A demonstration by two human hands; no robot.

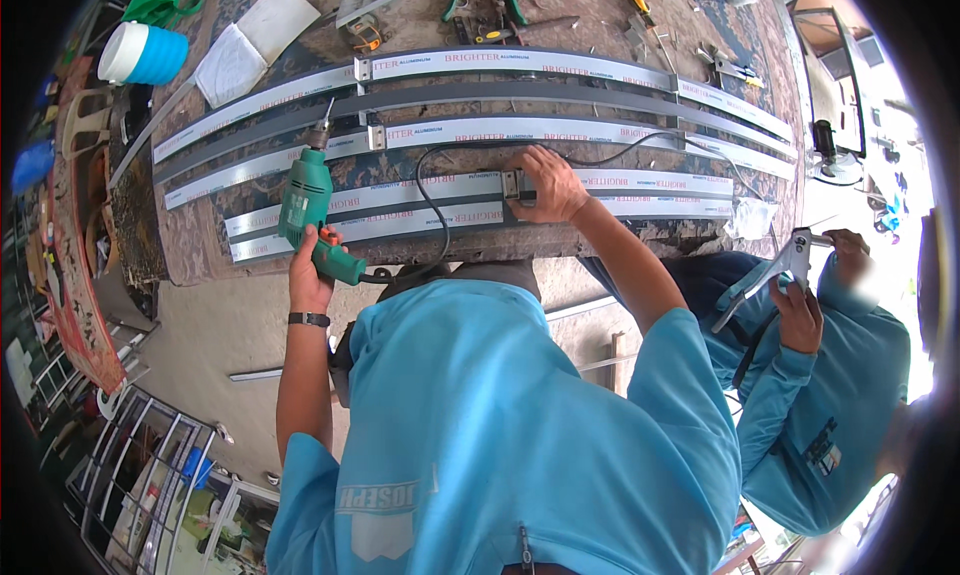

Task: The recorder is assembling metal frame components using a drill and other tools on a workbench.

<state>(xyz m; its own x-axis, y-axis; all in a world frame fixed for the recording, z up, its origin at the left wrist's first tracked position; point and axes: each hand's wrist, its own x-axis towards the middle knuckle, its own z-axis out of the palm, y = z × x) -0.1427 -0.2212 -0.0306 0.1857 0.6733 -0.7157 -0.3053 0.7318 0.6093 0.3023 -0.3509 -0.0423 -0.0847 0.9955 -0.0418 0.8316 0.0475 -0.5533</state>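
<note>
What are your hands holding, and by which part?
Left hand: the green drill, by its handle. Right hand: at a small metal bracket on the rails; whether it grips cannot be told.

Drill: green corded one with an orange bit by the trigger [304,200], gripped in the left hand [312,265], nose aimed away from the body and tipped slightly right
Drill bit: thin metal one [330,108] poking out over the far strips [520,65]; can't tell if it's touching anything
Cord: black, loops across the strips [420,170]
Near strips: long pair side by side, pale printed film on top [655,185], running left to right
Bracket: small, squarish, metal [511,183], sits across the near pair, right hand [548,187] right up against it
</note>
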